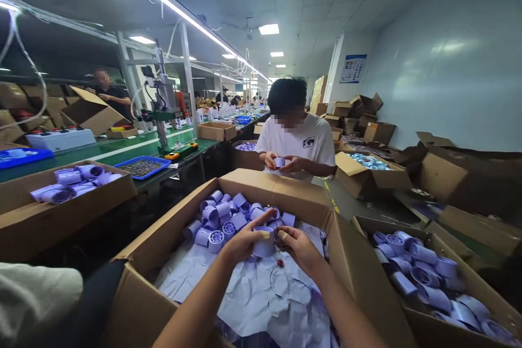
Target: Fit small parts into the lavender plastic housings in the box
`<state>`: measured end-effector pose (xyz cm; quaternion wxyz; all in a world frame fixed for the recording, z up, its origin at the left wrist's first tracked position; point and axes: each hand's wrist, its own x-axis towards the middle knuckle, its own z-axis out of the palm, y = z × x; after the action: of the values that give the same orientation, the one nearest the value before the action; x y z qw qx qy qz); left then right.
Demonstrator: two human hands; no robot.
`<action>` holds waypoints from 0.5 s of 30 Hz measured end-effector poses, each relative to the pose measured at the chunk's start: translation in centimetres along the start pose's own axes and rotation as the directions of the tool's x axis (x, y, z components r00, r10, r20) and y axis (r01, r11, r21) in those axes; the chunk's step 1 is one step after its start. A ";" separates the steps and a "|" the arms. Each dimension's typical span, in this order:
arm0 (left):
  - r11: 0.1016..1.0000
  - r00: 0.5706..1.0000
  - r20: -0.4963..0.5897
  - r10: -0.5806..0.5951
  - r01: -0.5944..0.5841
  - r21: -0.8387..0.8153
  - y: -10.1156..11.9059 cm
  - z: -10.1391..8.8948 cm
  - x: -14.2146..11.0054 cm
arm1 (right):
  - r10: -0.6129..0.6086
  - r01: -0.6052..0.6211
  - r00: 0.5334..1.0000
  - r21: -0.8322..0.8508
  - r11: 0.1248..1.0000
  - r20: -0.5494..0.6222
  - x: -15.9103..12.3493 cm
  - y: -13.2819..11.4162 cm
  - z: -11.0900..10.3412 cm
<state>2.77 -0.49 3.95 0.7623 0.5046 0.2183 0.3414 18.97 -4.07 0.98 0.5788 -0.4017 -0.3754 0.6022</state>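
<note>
My left hand (pixel 248 240) is closed round a lavender plastic cylinder (pixel 263 247), its open end facing up. Just to the right of it, my right hand (pixel 297 242) pinches thin dark wires (pixel 278 231) at the cylinder's edge. A small red part (pixel 280 263) on a thin wire hangs below the fingers, over crumpled white paper (pixel 261 299). Beyond my left hand, a pile of similar lavender cylinders (pixel 224 215) lies on the paper inside a large cardboard box (pixel 173 228). Some of them show a spoked end.
Opposite, a person in a white shirt (pixel 296 144) holds another lavender cylinder. Boxes of cylinders stand at right (pixel 432 272) and left (pixel 77 182). On the green bench are a blue tray (pixel 142 167) of small parts and a press machine (pixel 163 103).
</note>
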 end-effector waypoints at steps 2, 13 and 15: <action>1.000 1.000 -0.010 0.021 -0.021 0.006 0.1 -0.1 0.0 | -0.040 0.041 0.998 0.017 0.999 -0.055 0.2 -0.1 -0.2; 0.999 0.997 -0.066 0.033 -0.034 -0.014 0.2 -0.7 0.2 | -0.145 0.150 0.988 0.126 0.981 -0.049 -0.5 -1.7 -1.3; 0.999 0.997 -0.056 0.043 -0.041 0.025 0.2 -1.0 0.3 | -0.177 0.186 0.981 0.125 0.975 -0.079 -0.2 -1.5 -1.7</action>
<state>2.22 0.37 3.73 0.7423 0.5083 0.2334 0.3689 21.15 -4.26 1.70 0.6689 -0.3466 -0.3506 0.5563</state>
